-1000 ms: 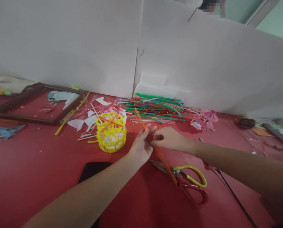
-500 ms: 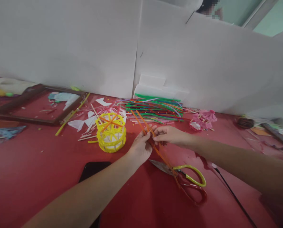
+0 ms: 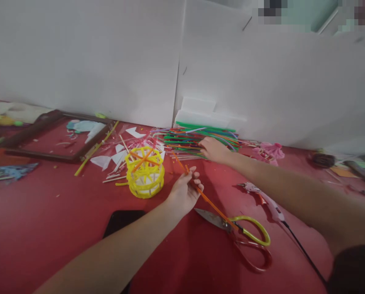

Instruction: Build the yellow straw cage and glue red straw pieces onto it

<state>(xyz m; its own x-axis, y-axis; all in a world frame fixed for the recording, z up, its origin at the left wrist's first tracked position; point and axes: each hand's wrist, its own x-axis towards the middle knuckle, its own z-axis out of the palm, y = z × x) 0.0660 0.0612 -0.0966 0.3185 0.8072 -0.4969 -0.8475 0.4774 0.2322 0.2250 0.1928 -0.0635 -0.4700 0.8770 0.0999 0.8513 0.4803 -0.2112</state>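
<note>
My left hand (image 3: pixel 187 190) is closed on orange pipe cleaners (image 3: pixel 214 207), whose lower ends lie over the scissors (image 3: pixel 214 218). Up at the pile of colourful pipe cleaners (image 3: pixel 182 141), my right hand (image 3: pixel 213 149) rests at the pile's right part; its fingertips are bent down among the stems, and what they hold, if anything, is hidden. Left of my left hand stands a round yellow pipe-cleaner frame (image 3: pixel 145 173) with orange pieces crossed on its top. The scissors have one yellow and one red handle.
A pink glue gun (image 3: pixel 266 202) with a black cord lies under my right forearm. A black phone (image 3: pixel 123 220) is partly under my left forearm. At the left are a brown frame (image 3: pixel 41 156) and scraps; a pink ruffled piece (image 3: pixel 272 151) sits at the right. White panels (image 3: pixel 109 61) stand behind.
My right hand has left the orange pipe cleaners and moved up and right to the colourful pile. My left hand keeps hold of the orange ones. The glue gun has come into fuller view.
</note>
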